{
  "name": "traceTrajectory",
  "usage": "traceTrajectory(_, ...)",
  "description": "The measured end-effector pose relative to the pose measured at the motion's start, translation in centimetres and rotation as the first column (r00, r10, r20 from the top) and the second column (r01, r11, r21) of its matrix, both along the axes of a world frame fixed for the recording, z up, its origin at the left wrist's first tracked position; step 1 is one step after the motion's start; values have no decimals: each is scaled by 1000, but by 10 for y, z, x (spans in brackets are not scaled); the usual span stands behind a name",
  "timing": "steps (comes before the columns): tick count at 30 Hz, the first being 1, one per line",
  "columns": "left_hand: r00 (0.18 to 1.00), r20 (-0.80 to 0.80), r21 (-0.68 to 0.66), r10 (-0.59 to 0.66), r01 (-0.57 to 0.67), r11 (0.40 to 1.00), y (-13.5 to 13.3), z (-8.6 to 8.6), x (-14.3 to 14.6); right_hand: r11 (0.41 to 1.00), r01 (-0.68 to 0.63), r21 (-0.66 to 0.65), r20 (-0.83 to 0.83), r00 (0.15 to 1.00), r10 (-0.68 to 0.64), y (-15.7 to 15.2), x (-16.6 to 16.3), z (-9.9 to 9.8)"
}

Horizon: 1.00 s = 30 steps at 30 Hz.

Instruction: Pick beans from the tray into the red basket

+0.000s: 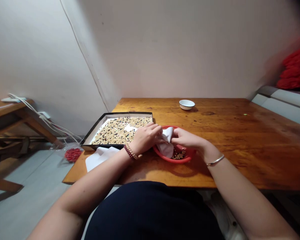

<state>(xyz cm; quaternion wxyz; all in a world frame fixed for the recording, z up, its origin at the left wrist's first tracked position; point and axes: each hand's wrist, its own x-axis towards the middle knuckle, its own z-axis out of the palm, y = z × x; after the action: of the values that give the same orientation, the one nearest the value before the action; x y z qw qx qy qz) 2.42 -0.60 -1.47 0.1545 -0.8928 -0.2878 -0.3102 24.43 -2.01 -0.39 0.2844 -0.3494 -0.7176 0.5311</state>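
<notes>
My left hand [147,136] is closed on one side of a white cloth or paper [166,149], over the left rim of a red plastic basket [162,158]. On the other side, my right hand [186,138] pinches the same white piece from the right. Its lower part hangs inside the basket, beside a small heap of tan beans [179,154]. Left of the basket lies a shallow black-edged box [102,120], its bottom spread with mixed pale and dark beans [115,131]. My fingertips are partly hidden by the folds.
A white sheet [102,157] lies at the table's left front edge. At the back of the wooden table [222,133] stands a white dark-rimmed bowl [186,104]. Cables and a bag of red items [73,155] are at the left. Red material [295,68] is piled far right.
</notes>
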Motion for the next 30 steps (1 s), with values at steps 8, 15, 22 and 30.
traceTrajectory(8, 998, -45, 12, 44, -44, 999, 6, 6, -4, 991, 123, 62, -39, 992, -120, -1, -9, -3)
traceTrajectory(15, 763, -193, -165, 617, -645, 746, 33, 26, -49, 913, 406, -28, -203, 892, -403, 7, 0, -2)
traceTrajectory(22, 679, -450, -302, 580, -727, 616, 48, 17, -67, 898, 420, -131, -354, 826, -438, 17, 3, -8)
traceTrajectory(30, 807, -371, -315, 460, -576, 755, 56, 8, -67, 827, 356, -435, -364, 771, -523, 19, 2, -11)
